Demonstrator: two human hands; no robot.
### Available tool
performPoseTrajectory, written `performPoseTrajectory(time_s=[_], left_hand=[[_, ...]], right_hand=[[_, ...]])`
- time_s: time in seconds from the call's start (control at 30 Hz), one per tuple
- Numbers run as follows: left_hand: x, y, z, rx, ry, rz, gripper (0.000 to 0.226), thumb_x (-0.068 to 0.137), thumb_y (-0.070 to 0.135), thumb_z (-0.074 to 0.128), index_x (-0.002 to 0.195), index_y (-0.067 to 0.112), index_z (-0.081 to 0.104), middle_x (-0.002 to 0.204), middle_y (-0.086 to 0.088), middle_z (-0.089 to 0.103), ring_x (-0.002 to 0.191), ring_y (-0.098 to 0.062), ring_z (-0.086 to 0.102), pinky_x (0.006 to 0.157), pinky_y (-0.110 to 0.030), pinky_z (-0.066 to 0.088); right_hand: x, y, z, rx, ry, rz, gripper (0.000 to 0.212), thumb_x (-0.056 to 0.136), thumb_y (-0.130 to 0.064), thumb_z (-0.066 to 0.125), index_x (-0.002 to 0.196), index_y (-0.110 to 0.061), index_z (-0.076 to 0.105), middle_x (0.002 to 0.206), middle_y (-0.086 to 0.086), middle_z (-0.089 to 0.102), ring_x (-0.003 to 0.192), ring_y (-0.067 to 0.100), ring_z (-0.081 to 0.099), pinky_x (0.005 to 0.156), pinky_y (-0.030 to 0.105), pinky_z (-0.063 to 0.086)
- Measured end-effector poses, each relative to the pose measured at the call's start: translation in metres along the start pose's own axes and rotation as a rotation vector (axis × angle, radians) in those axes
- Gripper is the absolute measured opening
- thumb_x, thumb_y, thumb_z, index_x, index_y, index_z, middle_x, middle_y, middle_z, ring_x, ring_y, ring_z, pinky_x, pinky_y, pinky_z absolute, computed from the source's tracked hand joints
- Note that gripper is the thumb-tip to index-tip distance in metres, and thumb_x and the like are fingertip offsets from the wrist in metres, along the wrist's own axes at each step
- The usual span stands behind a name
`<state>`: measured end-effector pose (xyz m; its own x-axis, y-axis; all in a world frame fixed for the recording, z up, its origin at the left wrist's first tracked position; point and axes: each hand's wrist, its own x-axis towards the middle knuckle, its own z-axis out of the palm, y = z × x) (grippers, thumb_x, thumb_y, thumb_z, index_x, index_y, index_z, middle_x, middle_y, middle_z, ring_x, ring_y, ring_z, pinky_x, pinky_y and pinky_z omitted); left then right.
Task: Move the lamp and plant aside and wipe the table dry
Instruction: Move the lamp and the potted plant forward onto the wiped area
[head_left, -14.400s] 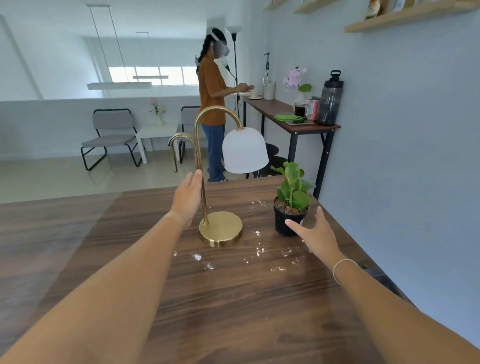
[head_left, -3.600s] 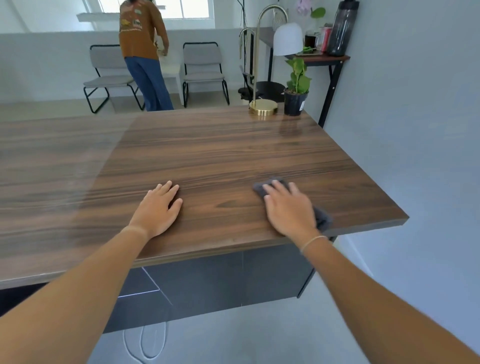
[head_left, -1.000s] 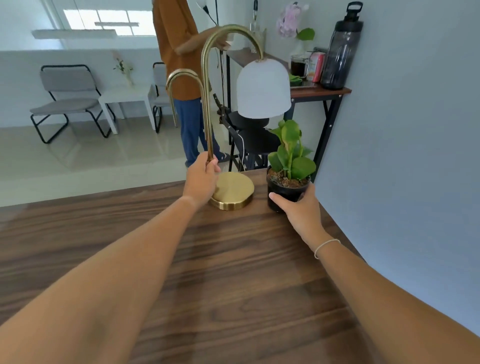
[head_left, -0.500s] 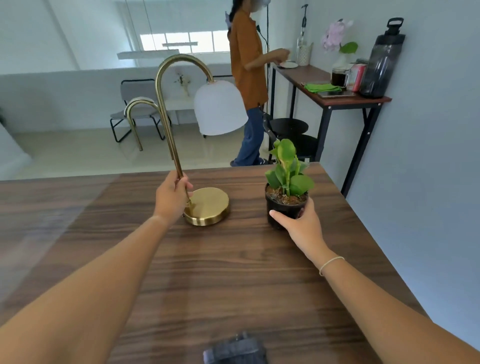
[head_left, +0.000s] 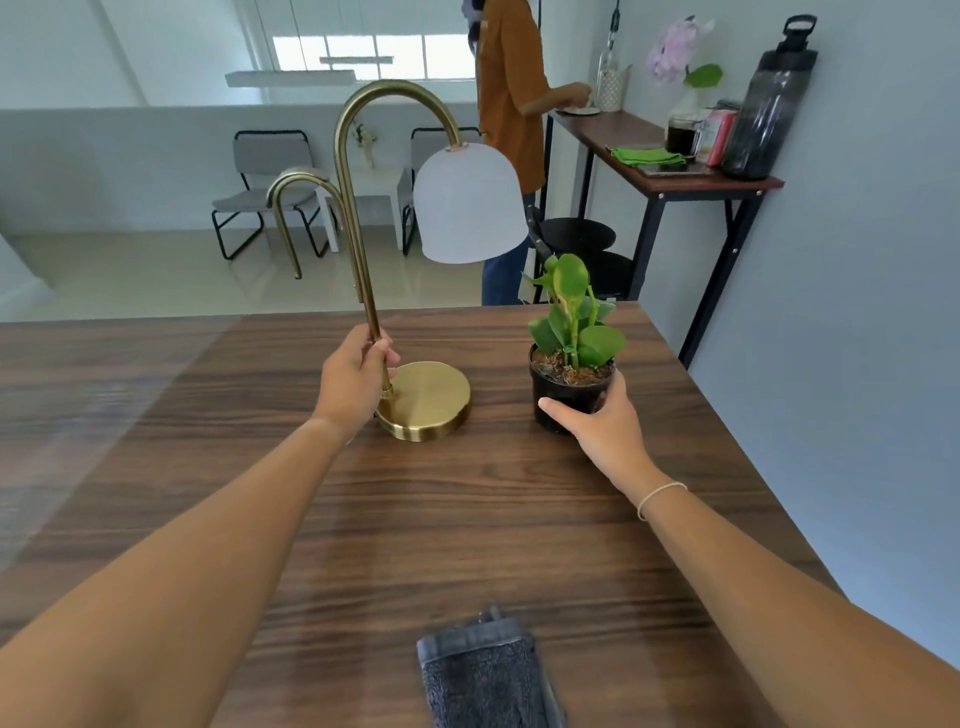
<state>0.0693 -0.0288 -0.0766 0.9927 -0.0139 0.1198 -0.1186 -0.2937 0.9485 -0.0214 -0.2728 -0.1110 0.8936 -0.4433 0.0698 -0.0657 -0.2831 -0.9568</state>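
Observation:
A brass lamp (head_left: 427, 400) with a curved stem and a white shade stands on the dark wooden table (head_left: 467, 519). My left hand (head_left: 356, 382) is shut around the lower stem, just above the round base. To its right stands a small green plant (head_left: 570, 358) in a black pot, and my right hand (head_left: 597, 426) grips the pot's near side. A folded grey cloth (head_left: 485, 675) lies on the table near the front edge, between my arms. The tabletop shows no water drops.
A grey wall runs along the table's right edge. Behind stands a narrow side table (head_left: 675, 171) with a dark bottle, cups and a green cloth; a person (head_left: 509, 104) in an orange shirt is beside it. Two chairs (head_left: 260, 192) stand further back.
The lamp and the plant have come nearer to me across the table, each held by a hand. The view has dropped, showing more of the grey cloth.

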Motion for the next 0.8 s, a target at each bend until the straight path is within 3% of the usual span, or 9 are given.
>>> performPoseTrajectory(time_s=[0.17, 0.23, 0.37, 0.47, 0.8], left_hand=[[-0.004, 0.003, 0.001, 0.027, 0.002, 0.009, 0.017, 0.094, 0.024, 0.039, 0.102, 0.025, 0.054, 0.100, -0.002, 0.065, 0.104, -0.026, 0.060, 0.091, -0.041, 0.049], [-0.010, 0.006, 0.003, 0.093, 0.023, 0.001, 0.027, 0.094, 0.027, 0.041, 0.120, 0.023, 0.050, 0.120, -0.006, 0.061, 0.108, -0.023, 0.055, 0.091, -0.035, 0.045], [-0.037, 0.010, 0.003, 0.136, 0.043, -0.039, 0.054, 0.094, 0.030, 0.043, 0.143, 0.019, 0.027, 0.148, -0.008, 0.040, 0.135, -0.023, 0.039, 0.113, -0.041, 0.033], [-0.067, 0.013, 0.000, 0.212, 0.012, -0.049, 0.057, 0.094, 0.031, 0.042, 0.145, 0.018, 0.023, 0.151, -0.008, 0.035, 0.138, -0.024, 0.035, 0.115, -0.040, 0.028], [-0.176, 0.019, 0.007, 0.524, -0.183, 0.083, 0.053, 0.095, 0.032, 0.038, 0.144, 0.013, 0.028, 0.152, -0.006, 0.034, 0.141, -0.019, 0.028, 0.115, -0.035, 0.022]], right_hand=[[-0.002, 0.000, -0.001, -0.007, -0.017, -0.001, 0.083, 0.069, -0.030, 0.080, 0.137, -0.020, 0.034, 0.137, -0.001, 0.049, 0.126, 0.017, 0.045, 0.098, 0.026, 0.037], [-0.005, 0.000, -0.004, 0.003, -0.033, -0.014, 0.082, 0.069, -0.031, 0.079, 0.137, -0.023, 0.033, 0.139, -0.002, 0.049, 0.127, 0.016, 0.045, 0.100, 0.028, 0.038], [-0.026, 0.002, -0.017, -0.061, -0.057, -0.031, 0.078, 0.077, -0.035, 0.072, 0.141, -0.023, 0.030, 0.145, 0.000, 0.042, 0.134, 0.017, 0.037, 0.100, 0.027, 0.032], [-0.045, 0.007, -0.029, -0.137, -0.060, 0.010, 0.086, 0.080, -0.043, 0.067, 0.147, -0.020, 0.019, 0.150, 0.003, 0.035, 0.136, 0.020, 0.034, 0.106, 0.033, 0.031], [-0.118, 0.014, -0.068, -0.539, -0.147, -0.107, 0.072, 0.086, -0.049, 0.054, 0.145, -0.018, 0.025, 0.152, 0.001, 0.031, 0.137, 0.019, 0.033, 0.109, 0.039, 0.034]])
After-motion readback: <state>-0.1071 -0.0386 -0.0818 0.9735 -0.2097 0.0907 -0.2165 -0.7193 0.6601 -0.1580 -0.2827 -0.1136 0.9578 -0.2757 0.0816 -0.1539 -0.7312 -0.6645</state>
